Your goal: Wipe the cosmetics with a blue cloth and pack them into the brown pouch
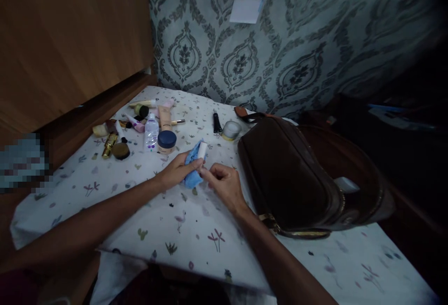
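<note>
In the head view, my left hand [177, 170] is closed around a crumpled blue cloth [192, 180] and a small white tube [202, 150] lying against it. The white end of the tube points up and away from me. My right hand [226, 186] has its thumb and forefinger pinched together at the tube's lower end, beside my left thumb. Fingers hide that lower end. Just beyond my left hand stand a jar with a dark blue lid [166, 139] and a clear bottle [151, 133].
A dark brown bag [287, 174] lies to the right, its side pocket unzipped. Behind my hands are a black tube [217, 122] and a grey-lidded jar [231, 130]. Several cosmetics, including a beige tube [164, 116] and a round brush [121, 151], cluster at left. A wooden cabinet [73, 39] borders the table.
</note>
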A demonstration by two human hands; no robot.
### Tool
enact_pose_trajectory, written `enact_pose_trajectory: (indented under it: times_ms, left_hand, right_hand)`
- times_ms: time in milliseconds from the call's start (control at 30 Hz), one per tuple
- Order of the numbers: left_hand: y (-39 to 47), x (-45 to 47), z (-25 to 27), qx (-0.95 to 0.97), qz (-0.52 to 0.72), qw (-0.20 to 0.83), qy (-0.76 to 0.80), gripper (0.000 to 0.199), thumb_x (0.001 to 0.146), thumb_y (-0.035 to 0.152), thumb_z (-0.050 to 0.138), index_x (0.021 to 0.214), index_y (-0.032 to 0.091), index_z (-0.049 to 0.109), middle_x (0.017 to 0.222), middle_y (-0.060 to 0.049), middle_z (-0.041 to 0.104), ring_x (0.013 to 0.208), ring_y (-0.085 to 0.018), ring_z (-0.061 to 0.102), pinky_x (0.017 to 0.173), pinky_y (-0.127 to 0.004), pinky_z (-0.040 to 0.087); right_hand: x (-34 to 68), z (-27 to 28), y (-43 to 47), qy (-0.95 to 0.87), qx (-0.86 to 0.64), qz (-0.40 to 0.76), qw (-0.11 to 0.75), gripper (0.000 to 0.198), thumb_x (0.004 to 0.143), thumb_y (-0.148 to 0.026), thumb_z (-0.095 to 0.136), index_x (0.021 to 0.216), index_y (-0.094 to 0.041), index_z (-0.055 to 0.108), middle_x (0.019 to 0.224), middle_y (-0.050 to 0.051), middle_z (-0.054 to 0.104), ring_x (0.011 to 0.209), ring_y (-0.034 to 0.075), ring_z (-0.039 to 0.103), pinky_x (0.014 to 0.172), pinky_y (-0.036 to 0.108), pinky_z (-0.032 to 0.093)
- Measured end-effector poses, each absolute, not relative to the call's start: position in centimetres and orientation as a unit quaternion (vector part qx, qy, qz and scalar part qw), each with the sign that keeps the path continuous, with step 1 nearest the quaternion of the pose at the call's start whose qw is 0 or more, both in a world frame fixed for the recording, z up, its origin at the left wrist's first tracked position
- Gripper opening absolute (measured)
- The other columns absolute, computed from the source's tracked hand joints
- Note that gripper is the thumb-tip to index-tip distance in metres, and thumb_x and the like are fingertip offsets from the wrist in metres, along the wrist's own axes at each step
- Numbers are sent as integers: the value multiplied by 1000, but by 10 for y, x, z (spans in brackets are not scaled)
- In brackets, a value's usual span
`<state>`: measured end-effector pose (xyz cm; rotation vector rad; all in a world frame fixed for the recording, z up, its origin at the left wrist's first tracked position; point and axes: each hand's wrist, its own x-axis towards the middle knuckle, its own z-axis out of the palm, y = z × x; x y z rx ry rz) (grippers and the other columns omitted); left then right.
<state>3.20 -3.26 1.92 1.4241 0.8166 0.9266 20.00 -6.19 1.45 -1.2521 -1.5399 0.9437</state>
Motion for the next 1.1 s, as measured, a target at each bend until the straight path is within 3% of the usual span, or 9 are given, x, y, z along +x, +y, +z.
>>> enact_pose_trajectory:
  times_ms: [67, 167, 300, 467, 600, 800, 1100]
  left_hand:
    - [-32, 31, 21, 644, 371, 582, 332, 43, 84, 56, 65, 88, 13, 62, 71, 0, 60, 63, -12, 53, 58, -23, 42]
    - [-33, 32, 22, 688, 329, 578, 290, 39, 86, 53, 62, 88, 14, 62, 70, 1, 57, 63, -12, 51, 58, -22, 40]
    - [-31, 33, 21, 689, 328, 565, 315, 42, 87, 56, 60, 78, 14, 61, 63, 2, 55, 58, -11, 49, 55, -22, 39]
    - [-27, 31, 17, 592, 340, 634, 363, 51, 85, 64, 59, 83, 14, 64, 69, -4, 66, 53, -13, 56, 49, -24, 43]
    - [-26, 31, 16, 562, 365, 656, 348, 46, 79, 58, 71, 82, 13, 65, 68, -4, 67, 50, -10, 55, 45, -20, 41]
    - [-22, 31, 14, 486, 454, 624, 411, 48, 71, 61, 75, 66, 15, 61, 50, 1, 56, 39, -7, 43, 36, -20, 31]
    - [-25, 32, 22, 403, 505, 642, 411, 55, 60, 65, 81, 69, 15, 60, 48, 4, 51, 37, -7, 43, 36, -20, 34]
  right_hand:
    - [203, 19, -59, -592, -484, 407, 500, 35, 78, -54, 69, 76, -20, 63, 52, -6, 51, 42, 8, 40, 39, 21, 29]
    - [205, 23, -57, -553, -441, 448, 546, 38, 79, -52, 68, 102, -21, 64, 60, -7, 53, 41, 7, 41, 40, 21, 32]
    - [206, 21, -55, -552, -429, 460, 547, 35, 80, -49, 70, 99, -20, 68, 60, -6, 54, 44, 8, 44, 42, 22, 33]
    - [216, 20, -50, -497, -443, 414, 620, 33, 82, -48, 69, 98, -20, 65, 54, -6, 53, 45, 9, 46, 43, 21, 32]
    - [219, 21, -48, -475, -444, 403, 644, 31, 82, -48, 69, 95, -20, 62, 56, -6, 55, 45, 9, 47, 42, 21, 33]
    - [212, 19, -50, -498, -429, 435, 615, 28, 79, -46, 71, 85, -22, 58, 64, -5, 57, 46, 8, 49, 41, 20, 31]
    - [205, 8, -58, -633, -462, 377, 494, 21, 83, -40, 64, 81, -20, 62, 63, -4, 56, 54, 12, 51, 54, 25, 38]
